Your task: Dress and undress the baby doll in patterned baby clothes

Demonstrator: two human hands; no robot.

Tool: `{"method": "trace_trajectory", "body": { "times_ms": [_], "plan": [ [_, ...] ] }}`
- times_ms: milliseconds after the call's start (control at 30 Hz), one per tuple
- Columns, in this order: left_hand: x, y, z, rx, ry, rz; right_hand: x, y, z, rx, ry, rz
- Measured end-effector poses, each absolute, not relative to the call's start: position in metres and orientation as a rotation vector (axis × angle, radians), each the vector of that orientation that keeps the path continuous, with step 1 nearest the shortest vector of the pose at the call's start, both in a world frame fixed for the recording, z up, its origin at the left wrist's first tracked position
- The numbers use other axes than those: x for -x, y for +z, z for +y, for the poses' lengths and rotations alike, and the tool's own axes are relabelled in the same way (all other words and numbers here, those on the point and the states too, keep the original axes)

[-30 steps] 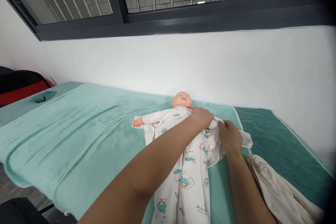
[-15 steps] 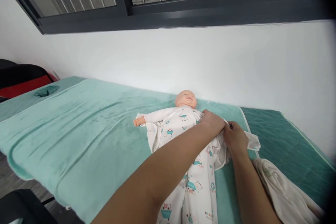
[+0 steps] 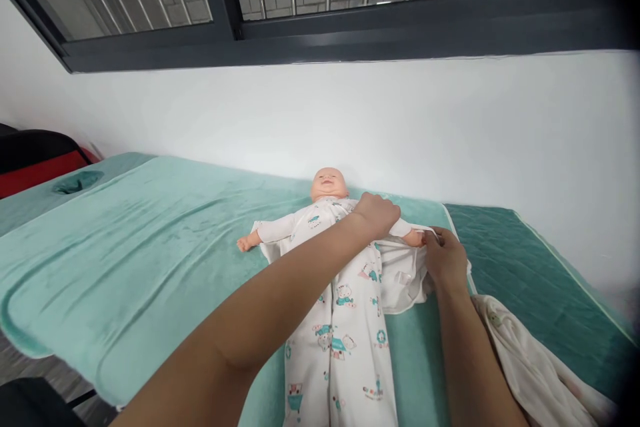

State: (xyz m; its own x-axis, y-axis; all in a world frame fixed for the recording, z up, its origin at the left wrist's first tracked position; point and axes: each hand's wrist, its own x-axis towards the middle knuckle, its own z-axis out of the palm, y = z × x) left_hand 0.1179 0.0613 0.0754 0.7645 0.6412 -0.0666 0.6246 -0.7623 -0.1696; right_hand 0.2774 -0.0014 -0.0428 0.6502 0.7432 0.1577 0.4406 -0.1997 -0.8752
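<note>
A baby doll (image 3: 329,184) lies on its back in a white printed outfit (image 3: 345,293), its head toward the wall. Under its arms spreads a loose white garment (image 3: 403,273). My left hand (image 3: 379,215) reaches across the doll, its fingers closed at the doll's upper arm on the right side; what they grip is hidden. My right hand (image 3: 445,253) pinches the garment's edge beside the doll's bare hand (image 3: 414,238). The doll's other hand (image 3: 249,241) rests on the green cover.
A light green cover (image 3: 165,267) lies over the bed, with a darker quilted mat (image 3: 505,253) at the right. A crumpled white cloth (image 3: 535,360) is beside my right forearm. The wall and a dark window frame (image 3: 320,43) stand behind; a red and black object (image 3: 43,161) is far left.
The doll's hand on the right side now shows beside my right hand. My left hand has shifted left in the view, and the doll looks straighter. The camera view has shifted slightly.
</note>
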Motion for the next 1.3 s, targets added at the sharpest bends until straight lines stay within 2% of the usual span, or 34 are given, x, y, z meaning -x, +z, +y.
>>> {"method": "trace_trajectory", "body": {
  "times_ms": [300,467,533,667,733,800,933,1000,1133,1300],
  "plan": [
    [-0.104,0.087,0.061,2.781,0.170,-1.021,-0.285,-0.050,-0.001,1.610,0.534,-0.741],
    [-0.114,0.078,0.059,2.846,0.183,-1.077,-0.281,-0.040,-0.003,1.236,0.684,-0.658],
    [-0.121,0.073,0.056,2.874,0.203,-1.138,-0.277,-0.034,-0.007,1.186,0.514,-0.665],
    [-0.124,0.068,0.038,2.925,0.187,-1.241,-0.254,-0.021,-0.015,1.362,-0.038,-0.750],
    [-0.111,0.072,0.022,2.949,0.030,-1.233,-0.235,-0.013,-0.018,1.402,-0.079,-0.869],
    [-0.084,0.074,0.005,2.975,-0.248,-1.230,-0.212,-0.005,-0.021,1.367,0.067,-0.983],
    [-0.012,0.060,-0.014,2.841,-1.176,-1.392,-0.171,0.007,-0.027,1.248,0.499,-1.224],
    [0.017,0.042,-0.014,2.678,-1.441,-1.579,-0.157,0.011,-0.031,1.216,0.666,-1.321],
    [0.042,0.011,-0.007,2.704,-1.456,-1.844,-0.150,0.010,-0.034,1.243,0.837,-1.443],
    [0.040,0.005,-0.004,2.834,-1.364,-1.781,-0.155,0.003,-0.029,1.217,0.796,-1.657]
  ]
}}
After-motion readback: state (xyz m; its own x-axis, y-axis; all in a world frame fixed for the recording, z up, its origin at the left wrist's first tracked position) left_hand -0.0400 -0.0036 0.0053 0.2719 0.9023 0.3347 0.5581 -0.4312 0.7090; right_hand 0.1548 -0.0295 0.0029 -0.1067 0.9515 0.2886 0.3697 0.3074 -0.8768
